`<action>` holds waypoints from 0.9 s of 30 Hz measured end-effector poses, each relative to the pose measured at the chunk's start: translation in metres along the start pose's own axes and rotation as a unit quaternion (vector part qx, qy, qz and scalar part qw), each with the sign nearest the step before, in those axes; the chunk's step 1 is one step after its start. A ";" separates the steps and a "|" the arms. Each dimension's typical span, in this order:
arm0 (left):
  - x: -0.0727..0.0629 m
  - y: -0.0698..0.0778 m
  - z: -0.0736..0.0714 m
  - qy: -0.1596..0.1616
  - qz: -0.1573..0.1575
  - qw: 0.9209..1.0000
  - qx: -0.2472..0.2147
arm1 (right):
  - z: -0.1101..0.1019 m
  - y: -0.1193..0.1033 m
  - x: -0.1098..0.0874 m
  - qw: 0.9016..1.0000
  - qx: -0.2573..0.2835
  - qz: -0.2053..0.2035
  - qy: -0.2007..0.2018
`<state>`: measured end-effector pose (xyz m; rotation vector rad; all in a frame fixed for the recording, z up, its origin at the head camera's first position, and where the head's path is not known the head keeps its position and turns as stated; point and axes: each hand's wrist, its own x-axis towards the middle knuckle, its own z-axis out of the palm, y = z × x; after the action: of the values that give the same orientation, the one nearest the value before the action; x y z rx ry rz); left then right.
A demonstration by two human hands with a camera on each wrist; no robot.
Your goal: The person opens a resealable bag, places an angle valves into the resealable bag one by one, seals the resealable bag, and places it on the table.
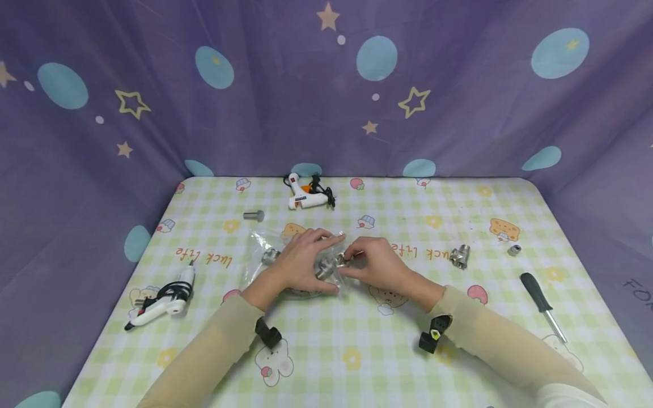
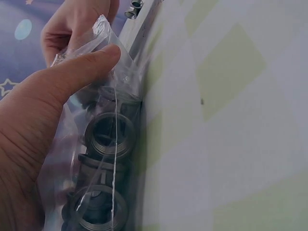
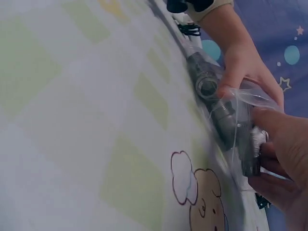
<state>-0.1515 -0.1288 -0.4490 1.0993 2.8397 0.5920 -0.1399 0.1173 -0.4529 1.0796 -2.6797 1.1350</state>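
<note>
A clear plastic bag (image 1: 257, 241) with several metal pipe fittings inside lies on the table in front of me. My left hand (image 1: 303, 258) grips it near its mouth, the thumb (image 2: 91, 67) lying across the film in the left wrist view. Two ring-shaped openings of a fitting (image 2: 109, 134) show through the plastic there. At the bag's right end my right hand (image 1: 374, 260) pinches a metal pipe fitting (image 1: 340, 260) between thumb and fingers. In the right wrist view this fitting (image 3: 249, 156) looks dark and threaded, right at the bag's mouth.
Behind the bag are a white glue gun (image 1: 308, 199) with a black cord and a bolt (image 1: 253, 215). Another glue gun (image 1: 168, 303) lies left. To the right are a metal tee fitting (image 1: 460, 256), a small metal fitting (image 1: 514, 250) and a screwdriver (image 1: 537, 292). A purple curtain (image 1: 306, 113) borders the table.
</note>
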 end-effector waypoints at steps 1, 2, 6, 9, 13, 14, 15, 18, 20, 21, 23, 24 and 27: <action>0.000 0.000 0.000 -0.002 -0.001 1.000 0.001 | 0.001 0.000 0.000 1.000 -0.004 -0.008 -0.001; 0.000 0.000 -0.001 -0.003 -0.002 1.000 0.002 | 0.002 0.001 -0.001 1.000 -0.007 -0.018 -0.005; 0.001 0.001 -0.002 -0.009 -0.009 1.000 0.003 | 0.005 0.003 -0.002 0.998 -0.020 -0.047 -0.036; 0.001 0.001 -0.002 -0.011 -0.012 1.000 0.001 | 0.008 0.003 -0.002 0.998 -0.026 -0.042 -0.042; 0.001 0.002 -0.001 -0.008 -0.009 1.000 -0.001 | 0.011 0.002 -0.001 0.999 -0.018 -0.018 -0.032; 0.001 0.002 -0.001 -0.007 -0.009 1.000 -0.001 | 0.011 0.002 0.000 0.999 -0.013 -0.015 -0.030; 0.001 0.002 -0.001 -0.006 -0.008 1.000 -0.001 | 0.012 0.001 0.000 0.999 -0.009 -0.014 -0.029; 0.000 0.002 -0.001 -0.006 -0.011 1.000 0.002 | 0.014 0.001 0.003 0.999 0.000 -0.016 -0.032; 0.000 0.002 -0.001 -0.005 -0.012 1.000 0.003 | 0.016 0.001 0.004 0.999 0.005 -0.021 -0.035; 0.000 0.002 -0.001 -0.005 -0.011 1.000 0.003 | 0.017 0.001 0.005 0.999 0.007 -0.022 -0.038; 0.000 0.002 -0.001 -0.003 -0.008 1.000 0.003 | 0.018 0.001 0.005 0.999 0.012 -0.028 -0.039; 0.000 0.002 0.000 -0.001 -0.006 1.000 0.003 | 0.018 0.001 0.005 0.999 0.014 -0.032 -0.039; -0.001 0.002 0.000 -0.001 -0.008 1.000 0.003 | 0.017 0.001 0.006 0.998 0.016 -0.039 -0.043</action>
<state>-0.1494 -0.1278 -0.4482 1.0772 2.8474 0.5808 -0.1409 0.1033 -0.4646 1.2535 -2.6653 1.1479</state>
